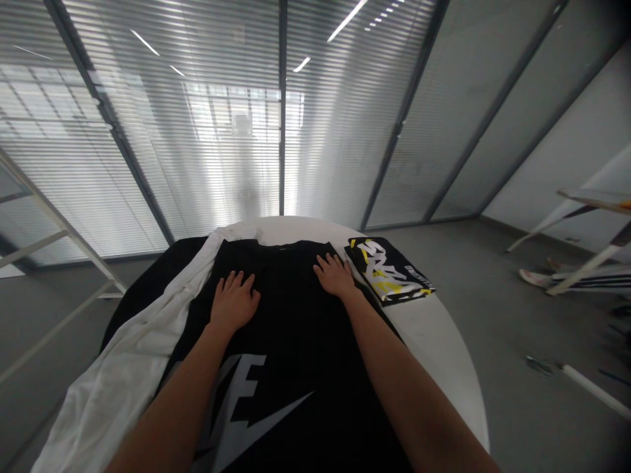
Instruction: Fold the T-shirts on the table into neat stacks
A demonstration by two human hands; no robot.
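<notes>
A black T-shirt [305,341] with a large grey printed logo is spread flat over the table, its neckline at the far side. My left hand [235,301] lies flat on the shirt's upper left, fingers spread. On the upper right, near the shoulder, my right hand [336,274] rests palm down with its fingers apart. Just right of that hand is a folded black garment [389,269] with white and yellow lettering. Along the shirt's left side runs a white cloth [133,355], and beyond it is a black cloth [142,295] at the table's left edge.
The round white table [444,341] shows its rim at the right and far side. Behind it stands a glass partition with blinds [236,164]. A pale metal frame [64,230] is at the left. Another table [596,200] and a person's shoe [535,278] appear at the right.
</notes>
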